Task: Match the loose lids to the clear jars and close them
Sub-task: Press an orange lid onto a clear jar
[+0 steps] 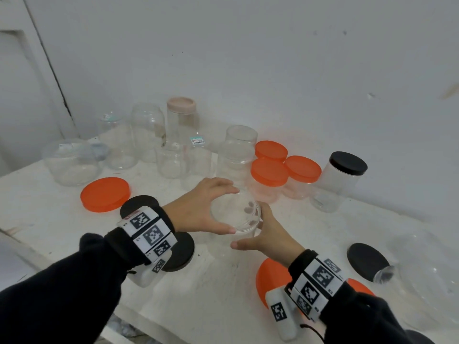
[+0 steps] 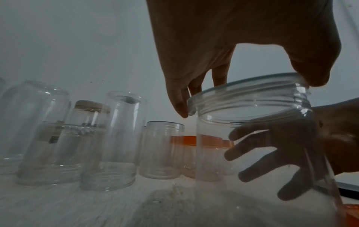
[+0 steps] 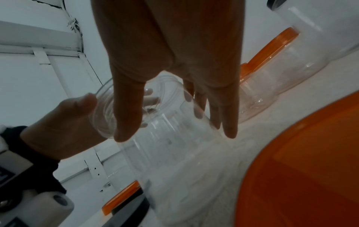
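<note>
A clear jar point(image 1: 244, 234) stands at the middle of the white table point(image 1: 49, 219). On its mouth sits a clear lid point(image 1: 233, 212). My left hand point(image 1: 208, 209) grips that lid from above, thumb near me and fingers on the far rim point(image 2: 248, 92). My right hand point(image 1: 265, 232) holds the jar body from the right, its fingers point(image 2: 272, 153) showing through the clear wall. In the right wrist view the jar point(image 3: 174, 138) lies between my thumb and fingers. Whether the lid is seated on the threads I cannot tell.
Loose lids lie around: orange point(image 1: 105, 194) at left, black point(image 1: 180, 252) under my left wrist, black point(image 1: 367, 261) at right, a large orange one point(image 1: 270, 281) under my right wrist. Orange-lidded jars point(image 1: 269, 172), a black-lidded jar point(image 1: 347, 163) and open clear jars point(image 1: 147, 130) stand behind.
</note>
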Available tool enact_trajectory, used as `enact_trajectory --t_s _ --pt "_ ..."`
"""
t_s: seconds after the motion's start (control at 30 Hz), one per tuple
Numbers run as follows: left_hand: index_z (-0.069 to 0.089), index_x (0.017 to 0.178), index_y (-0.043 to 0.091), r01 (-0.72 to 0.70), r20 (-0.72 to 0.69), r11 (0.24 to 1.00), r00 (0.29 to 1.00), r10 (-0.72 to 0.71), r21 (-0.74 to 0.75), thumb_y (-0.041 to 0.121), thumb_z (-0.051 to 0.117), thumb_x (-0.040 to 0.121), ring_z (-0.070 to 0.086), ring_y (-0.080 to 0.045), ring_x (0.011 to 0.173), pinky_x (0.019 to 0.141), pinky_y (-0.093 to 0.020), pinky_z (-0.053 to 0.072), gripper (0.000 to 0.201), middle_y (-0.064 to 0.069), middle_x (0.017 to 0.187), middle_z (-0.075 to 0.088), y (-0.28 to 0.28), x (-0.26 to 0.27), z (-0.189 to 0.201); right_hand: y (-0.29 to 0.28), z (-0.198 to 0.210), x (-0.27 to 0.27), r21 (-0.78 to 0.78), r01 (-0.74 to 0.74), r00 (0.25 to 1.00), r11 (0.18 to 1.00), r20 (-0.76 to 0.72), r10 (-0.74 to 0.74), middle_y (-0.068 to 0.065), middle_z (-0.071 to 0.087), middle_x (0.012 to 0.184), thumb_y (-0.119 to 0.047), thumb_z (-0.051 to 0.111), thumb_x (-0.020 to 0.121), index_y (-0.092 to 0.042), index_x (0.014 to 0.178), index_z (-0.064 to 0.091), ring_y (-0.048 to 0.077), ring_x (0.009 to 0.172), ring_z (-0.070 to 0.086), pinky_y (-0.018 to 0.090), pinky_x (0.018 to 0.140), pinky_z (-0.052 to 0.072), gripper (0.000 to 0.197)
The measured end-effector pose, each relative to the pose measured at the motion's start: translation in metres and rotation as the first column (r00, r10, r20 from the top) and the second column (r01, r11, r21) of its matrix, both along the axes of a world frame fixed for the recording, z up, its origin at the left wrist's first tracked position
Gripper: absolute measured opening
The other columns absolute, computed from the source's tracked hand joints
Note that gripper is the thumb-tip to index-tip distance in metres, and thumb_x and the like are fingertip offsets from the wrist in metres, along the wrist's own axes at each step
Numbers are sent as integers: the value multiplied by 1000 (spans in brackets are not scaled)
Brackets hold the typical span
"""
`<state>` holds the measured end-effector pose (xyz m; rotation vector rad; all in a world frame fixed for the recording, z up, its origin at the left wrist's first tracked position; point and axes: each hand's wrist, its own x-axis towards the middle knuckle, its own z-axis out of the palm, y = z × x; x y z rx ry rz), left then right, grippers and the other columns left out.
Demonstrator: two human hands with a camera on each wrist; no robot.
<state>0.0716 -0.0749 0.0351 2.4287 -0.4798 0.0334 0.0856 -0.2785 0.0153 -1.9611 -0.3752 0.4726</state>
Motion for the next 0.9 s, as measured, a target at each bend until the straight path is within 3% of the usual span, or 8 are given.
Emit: enact_trajectory --t_s 0.13,0.27,0.43,0.53,0.67,0.73,0.8,0.9 --pt "40 136 32 45 8 997 999 -46 64 73 55 50 16 5 121 104 -18 15 97 11 145 27 -11 3 4 -3 2 -3 -30 -11 1000 999 9 12 -18 39 123 -17 85 64 -31 132 25 1 107 41 7 68 41 92" --pt "39 137 30 69 -10 991 998 -68 115 74 51 48 16 1 125 104 -18 14 101 9 146 27 -16 5 9 -3 -2 -2 -33 -7 1000 999 24 8 -10 35 135 -21 86 64 -28 139 20 11 121 37 11 81 38 100" --pt "28 142 34 76 -127 988 990 -59 132 72 58 49 8 -2 134 110 -25 13 106 12 151 15 -13 3 13 -4 1 -2 -91 -71 997 993 11 72 -9 28 136 -22 85 66 -22 144 8 10 127 31 20 98 31 109" --pt "8 146 33 25 -184 998 982 -33 -49 67 70 45 8 -3 138 113 -28 16 124 16 149 8 -6 -4 4 -11 18 0 -143 -103 994 984 15 107 -8 22 145 -26 87 62 -27 145 0 14 134 30 27 104 34 120" --pt "-4 145 29 -120 -292 937 956 20 -329 48 82 44 22 -4 132 103 -16 24 134 12 144 16 -5 -15 -14 -15 60 1 -278 -141 971 950 147 186 -6 16 151 -36 84 62 -27 146 6 13 136 25 29 104 30 115" --pt "-4 145 26 -173 -303 897 952 46 -407 38 84 48 26 -5 132 97 -13 28 131 8 141 22 -12 -18 -24 -7 77 1 -426 -188 925 885 228 306 -5 16 150 -38 81 66 -23 146 11 12 134 24 24 101 28 107" --pt "1 144 26 -225 -292 848 953 87 -480 41 84 44 29 -5 131 95 -13 33 131 6 139 28 -19 -19 -32 7 87 2 -565 -209 869 798 268 417 -2 19 149 -42 78 70 -20 146 16 15 133 28 25 101 30 101" --pt "16 140 24 -255 -265 784 957 119 -567 45 82 41 33 -3 131 102 -22 35 121 9 137 35 -24 -18 -42 28 92 4 -713 -222 819 665 233 524 2 28 146 -49 73 74 -20 146 17 20 127 39 30 99 37 96"
